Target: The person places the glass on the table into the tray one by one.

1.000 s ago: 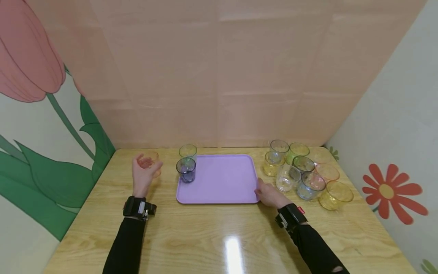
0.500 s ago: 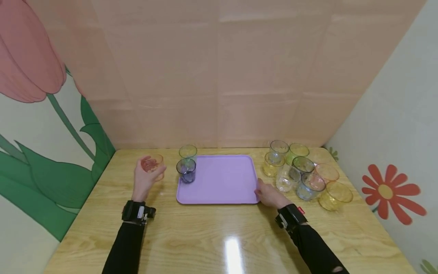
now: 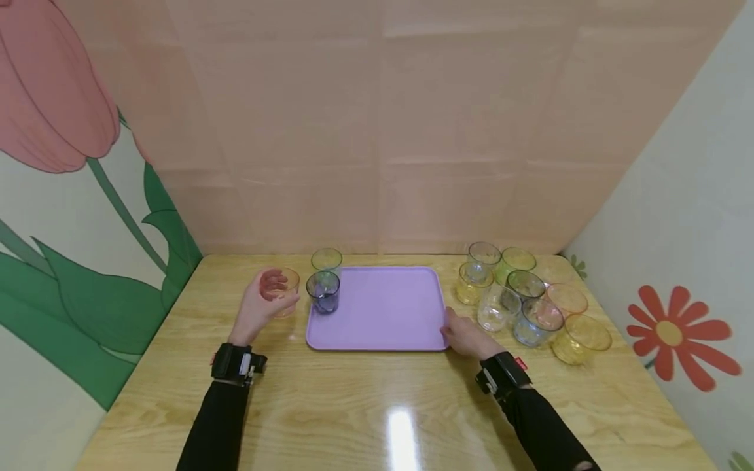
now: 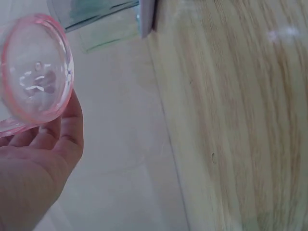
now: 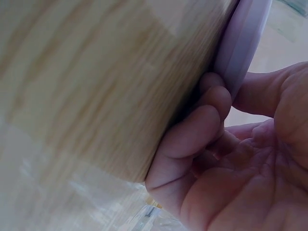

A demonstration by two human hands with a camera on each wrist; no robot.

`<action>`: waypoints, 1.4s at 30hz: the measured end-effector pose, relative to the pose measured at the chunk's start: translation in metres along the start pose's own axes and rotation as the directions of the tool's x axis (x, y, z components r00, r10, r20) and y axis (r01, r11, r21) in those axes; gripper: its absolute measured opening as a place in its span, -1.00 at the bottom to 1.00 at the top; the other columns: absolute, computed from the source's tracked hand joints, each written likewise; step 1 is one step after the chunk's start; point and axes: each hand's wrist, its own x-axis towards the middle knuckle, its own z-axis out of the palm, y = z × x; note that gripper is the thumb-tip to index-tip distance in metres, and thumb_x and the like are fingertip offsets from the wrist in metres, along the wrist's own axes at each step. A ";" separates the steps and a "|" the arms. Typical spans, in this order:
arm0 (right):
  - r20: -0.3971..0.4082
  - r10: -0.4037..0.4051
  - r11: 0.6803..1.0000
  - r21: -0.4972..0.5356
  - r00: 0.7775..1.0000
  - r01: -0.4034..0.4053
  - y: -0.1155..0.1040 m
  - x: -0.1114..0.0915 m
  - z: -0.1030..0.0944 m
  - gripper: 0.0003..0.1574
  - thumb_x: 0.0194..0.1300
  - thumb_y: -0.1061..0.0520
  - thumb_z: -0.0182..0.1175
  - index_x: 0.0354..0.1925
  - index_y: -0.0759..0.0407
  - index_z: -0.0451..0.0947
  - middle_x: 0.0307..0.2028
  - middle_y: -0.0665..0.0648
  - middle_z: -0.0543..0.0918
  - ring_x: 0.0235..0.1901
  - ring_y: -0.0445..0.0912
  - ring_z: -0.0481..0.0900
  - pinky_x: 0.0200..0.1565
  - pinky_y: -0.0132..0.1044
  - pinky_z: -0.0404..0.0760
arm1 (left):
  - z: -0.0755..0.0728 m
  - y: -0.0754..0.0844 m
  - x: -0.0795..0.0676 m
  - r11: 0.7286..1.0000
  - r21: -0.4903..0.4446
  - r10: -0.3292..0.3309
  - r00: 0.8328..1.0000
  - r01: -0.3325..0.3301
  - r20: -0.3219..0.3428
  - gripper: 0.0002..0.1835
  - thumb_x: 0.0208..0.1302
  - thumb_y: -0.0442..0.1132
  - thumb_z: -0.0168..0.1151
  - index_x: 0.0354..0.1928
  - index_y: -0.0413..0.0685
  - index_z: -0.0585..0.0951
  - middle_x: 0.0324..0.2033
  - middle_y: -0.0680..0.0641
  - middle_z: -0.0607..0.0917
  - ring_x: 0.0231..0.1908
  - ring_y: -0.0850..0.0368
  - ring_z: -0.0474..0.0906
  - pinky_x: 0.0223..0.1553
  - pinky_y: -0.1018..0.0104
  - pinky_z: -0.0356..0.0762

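Wood table (image 3: 330, 412) holds purple tray (image 3: 383, 311) between flowered walls (image 3: 695, 229).

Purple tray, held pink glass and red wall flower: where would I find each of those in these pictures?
Purple tray (image 3: 385, 314), head view: on the bare middle of its flat surface.
Held pink glass (image 4: 36, 72), left wrist view: on its round base.
Red wall flower (image 3: 669, 333), head view: on its yellow centre.

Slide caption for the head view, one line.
Left grip holds a pink glass beside a purple tray; right grip pinches the tray's edge.
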 end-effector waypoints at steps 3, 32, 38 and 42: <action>-0.004 0.004 1.000 0.000 1.000 -0.004 0.000 -0.001 0.000 -0.42 0.41 0.21 0.01 0.24 0.56 0.17 -0.08 0.56 0.60 -0.05 0.26 0.62 0.04 0.11 0.57 | 0.000 -0.001 0.000 0.999 0.040 0.021 1.000 -0.021 0.012 -0.25 0.05 -0.12 0.51 0.26 -0.14 0.38 0.05 -0.26 0.56 0.06 -0.07 0.50 -0.09 0.46 0.47; -0.081 -0.063 0.998 -0.029 0.995 0.061 0.002 -0.005 0.003 -0.51 0.36 0.25 0.06 0.12 0.56 0.25 -0.27 0.50 0.65 -0.20 0.27 0.66 -0.12 0.09 0.62 | 0.017 0.003 -0.008 0.972 0.227 -0.029 0.940 -0.052 0.339 -0.33 -0.10 0.05 0.58 0.07 0.00 0.54 -0.13 -0.06 0.68 -0.12 0.06 0.58 -0.16 0.22 0.58; -0.078 -0.062 0.998 -0.025 0.995 0.060 0.002 -0.005 0.003 -0.51 0.36 0.25 0.05 0.13 0.56 0.25 -0.24 0.52 0.64 -0.18 0.28 0.66 -0.10 0.11 0.62 | 0.023 0.001 -0.009 0.957 0.288 -0.073 0.923 -0.042 0.377 -0.28 -0.19 0.08 0.61 0.07 0.07 0.54 -0.07 0.00 0.66 -0.05 0.06 0.58 -0.03 0.13 0.59; -0.091 -0.072 0.997 -0.022 0.993 0.070 0.002 -0.005 0.004 -0.60 0.35 0.26 0.06 0.05 0.50 0.29 -0.31 0.48 0.64 -0.23 0.27 0.66 -0.15 0.10 0.62 | 0.027 0.001 -0.010 0.940 0.337 -0.093 0.920 -0.044 0.381 -0.20 -0.22 0.10 0.62 0.12 0.02 0.52 -0.05 -0.02 0.66 -0.02 0.05 0.58 0.01 0.09 0.60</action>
